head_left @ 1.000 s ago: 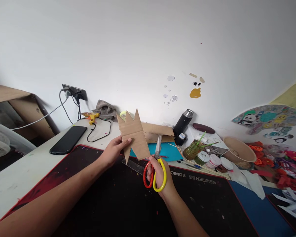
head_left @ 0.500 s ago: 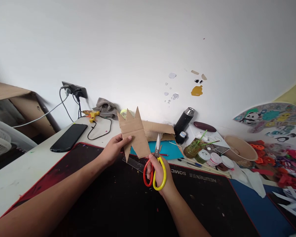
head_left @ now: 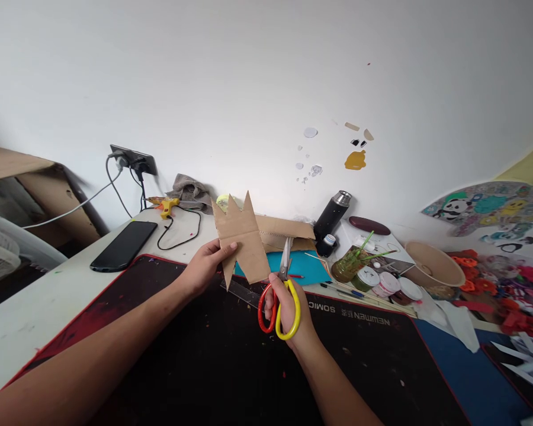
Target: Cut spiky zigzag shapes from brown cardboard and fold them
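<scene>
- Scissors [head_left: 283, 270] and cardboard [head_left: 243, 239] have barely moved.
- Left hand [head_left: 205, 266] pinches the cardboard.
- Right hand [head_left: 288, 305], apart from the left, grips the scissors above the mat [head_left: 231, 367].

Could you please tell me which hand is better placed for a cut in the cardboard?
Probably the right hand: it holds the scissors, close beside the cardboard piece. The left hand grips that piece, so seems better suited to steadying it.
</scene>
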Available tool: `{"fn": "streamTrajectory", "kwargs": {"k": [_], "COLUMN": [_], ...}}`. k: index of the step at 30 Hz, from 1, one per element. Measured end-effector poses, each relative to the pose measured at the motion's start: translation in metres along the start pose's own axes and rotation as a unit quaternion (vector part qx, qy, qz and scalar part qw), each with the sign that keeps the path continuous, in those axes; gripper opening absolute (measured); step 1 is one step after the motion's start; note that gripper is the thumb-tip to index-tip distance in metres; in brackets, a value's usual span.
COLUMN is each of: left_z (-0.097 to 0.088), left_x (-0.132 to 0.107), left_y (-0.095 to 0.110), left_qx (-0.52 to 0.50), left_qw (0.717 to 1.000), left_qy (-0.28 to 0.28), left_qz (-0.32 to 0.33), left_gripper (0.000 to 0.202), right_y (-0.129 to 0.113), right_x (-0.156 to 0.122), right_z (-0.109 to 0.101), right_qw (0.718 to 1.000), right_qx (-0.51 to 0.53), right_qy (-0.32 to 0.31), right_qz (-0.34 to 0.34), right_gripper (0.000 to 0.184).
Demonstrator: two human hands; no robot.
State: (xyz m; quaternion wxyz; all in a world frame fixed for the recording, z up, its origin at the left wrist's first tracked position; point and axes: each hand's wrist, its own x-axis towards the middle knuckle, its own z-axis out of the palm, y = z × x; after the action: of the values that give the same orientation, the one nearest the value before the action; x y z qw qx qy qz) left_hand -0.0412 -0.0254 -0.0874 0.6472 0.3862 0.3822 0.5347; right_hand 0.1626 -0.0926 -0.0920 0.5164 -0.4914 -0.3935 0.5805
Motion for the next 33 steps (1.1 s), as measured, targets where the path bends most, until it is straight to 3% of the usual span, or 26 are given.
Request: {"fn": "streamTrajectory", "kwargs": {"k": [18, 24, 30, 33], "left_z": [0.004, -0.003, 0.004, 0.006], "left_x": [-0.003, 0.000, -0.004, -0.005], "left_y": [0.001, -0.004, 0.003, 0.005], "left_qx": [0.021, 0.016, 0.013, 0.002], "left_qw": [1.000, 1.000, 0.999, 1.000], "left_qy": [-0.017, 0.013, -0.030, -0.022], "left_qz": [-0.015, -0.018, -0.026, -0.018], "left_gripper": [0.053, 0.052, 0.052, 0.051], "right_y": [-0.001, -0.001, 0.001, 0.000], "right_x": [-0.001, 0.000, 0.000, -0.001], "right_z": [0.001, -0.001, -0.001, 0.000], "right_qw": [1.000, 1.000, 0.999, 0.999], "right_qx": [-0.016, -0.028, -0.036, -0.041], "right_qy": [0.000, -0.007, -0.003, -0.011], "right_qz": [-0.006, -0.008, -0.002, 0.003], "right_gripper": [0.057, 0.057, 0.061, 0.062]}}
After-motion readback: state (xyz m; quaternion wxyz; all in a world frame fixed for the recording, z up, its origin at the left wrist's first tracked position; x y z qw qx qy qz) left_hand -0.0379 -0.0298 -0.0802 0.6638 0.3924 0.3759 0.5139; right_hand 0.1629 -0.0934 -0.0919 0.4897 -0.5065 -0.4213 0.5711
